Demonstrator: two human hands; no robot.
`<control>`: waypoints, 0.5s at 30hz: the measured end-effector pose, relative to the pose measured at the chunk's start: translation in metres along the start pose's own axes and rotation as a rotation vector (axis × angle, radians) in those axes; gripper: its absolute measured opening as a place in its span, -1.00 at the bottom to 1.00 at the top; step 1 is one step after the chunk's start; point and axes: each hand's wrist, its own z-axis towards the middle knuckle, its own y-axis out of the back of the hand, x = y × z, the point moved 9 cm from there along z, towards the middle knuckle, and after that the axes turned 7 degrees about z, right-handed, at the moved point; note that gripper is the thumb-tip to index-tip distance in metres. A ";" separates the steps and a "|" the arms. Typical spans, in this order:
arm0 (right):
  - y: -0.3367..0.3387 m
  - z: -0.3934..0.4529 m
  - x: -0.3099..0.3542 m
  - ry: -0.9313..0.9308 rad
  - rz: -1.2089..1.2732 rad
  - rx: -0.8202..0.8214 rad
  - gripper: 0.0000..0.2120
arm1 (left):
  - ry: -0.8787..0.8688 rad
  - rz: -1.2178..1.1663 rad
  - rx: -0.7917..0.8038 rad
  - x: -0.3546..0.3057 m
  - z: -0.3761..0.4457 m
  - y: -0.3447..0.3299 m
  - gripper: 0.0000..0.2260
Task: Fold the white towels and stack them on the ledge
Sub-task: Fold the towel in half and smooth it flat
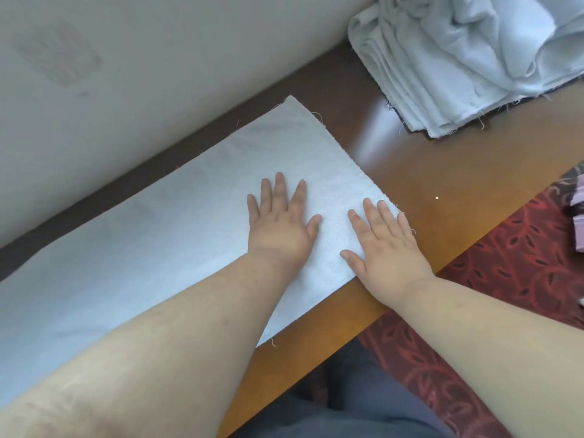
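A long flat white cloth towel (177,235) lies mid-frame on the shiny brown wooden ledge (442,184) by a pale wall (158,58). Left hand (279,222) and right hand (384,245) press it, fingers spread. Red patterned carpet (521,263) lower right.

Both forearms are bare, unsleeved; grey trousers (347,403) cover the lap.
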 end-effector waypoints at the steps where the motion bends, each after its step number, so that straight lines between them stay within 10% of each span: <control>1: 0.000 -0.001 -0.002 -0.010 -0.015 0.003 -0.28 | -0.018 0.023 0.015 -0.001 0.001 -0.002 -0.39; 9: 0.047 -0.015 -0.044 -0.336 0.458 -0.414 -0.56 | -0.077 -0.105 -0.165 -0.019 0.032 0.055 -0.61; 15: 0.036 -0.004 -0.068 -0.513 0.529 -0.260 -0.67 | 0.167 -0.358 0.026 -0.039 0.105 0.071 -0.69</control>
